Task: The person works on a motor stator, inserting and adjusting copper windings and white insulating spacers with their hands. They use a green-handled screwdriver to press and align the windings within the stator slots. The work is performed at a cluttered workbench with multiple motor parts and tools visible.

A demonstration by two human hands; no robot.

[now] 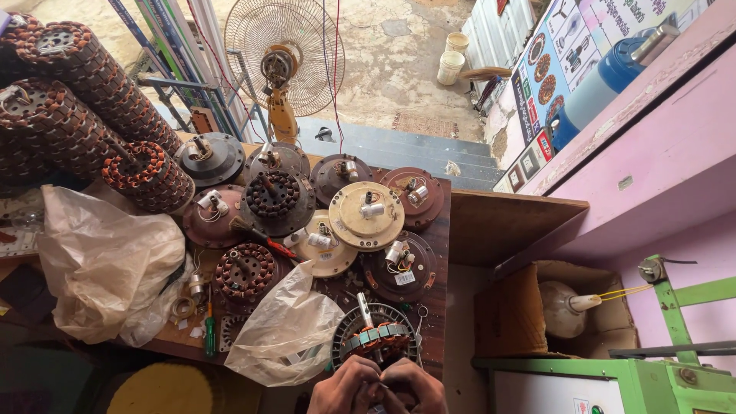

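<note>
Nearest the camera, the left hand (346, 386) and right hand (414, 386) pinched together at six o'clock of the wound stator (376, 341), fingers closed on its copper winding. A plastic bag (285, 331) lay at nine o'clock; a slip could probably snap the thin wire.

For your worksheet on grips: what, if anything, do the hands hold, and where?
Both hands, left hand and right hand, grip the fan motor stator at its near edge.

Both my hands meet at the bench's near edge: left hand (346, 387) and right hand (414, 387) pinched onto the near rim of a round fan stator (377, 337). Crumpled plastic bag (285, 326) just beside it; motor covers (366, 215) crowd behind.
</note>
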